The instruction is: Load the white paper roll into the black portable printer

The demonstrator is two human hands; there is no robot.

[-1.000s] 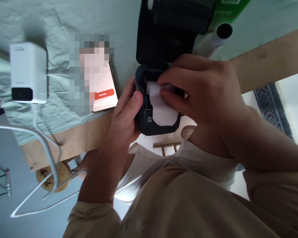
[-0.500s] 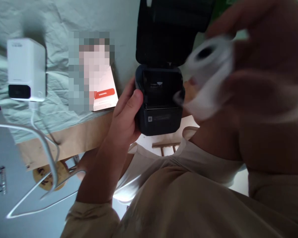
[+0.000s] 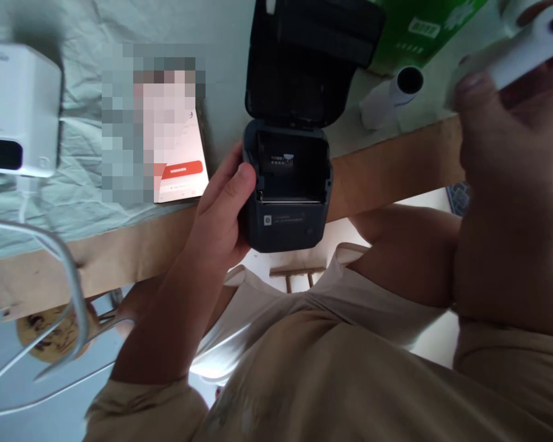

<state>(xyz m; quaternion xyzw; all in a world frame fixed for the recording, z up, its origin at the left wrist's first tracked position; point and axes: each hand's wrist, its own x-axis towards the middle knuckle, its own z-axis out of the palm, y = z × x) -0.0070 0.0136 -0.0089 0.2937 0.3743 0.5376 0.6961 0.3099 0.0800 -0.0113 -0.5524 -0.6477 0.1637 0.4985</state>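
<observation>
Left hand [image 3: 221, 215] grips the small dark printer [image 3: 286, 190] at the table edge [image 3: 387, 172], its lid up and paper bay bare. Right hand [image 3: 507, 135], raised at upper right, pinches 1 white paper roll [image 3: 529, 43]. Judging by this, paper-changing is underway; next likely calls for seating a roll squarely in the bay

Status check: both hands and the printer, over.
Left hand grips the printer, lid open, paper bay empty. Right hand holds a paper roll up, clear of it. Second roll lies on the table.
</observation>
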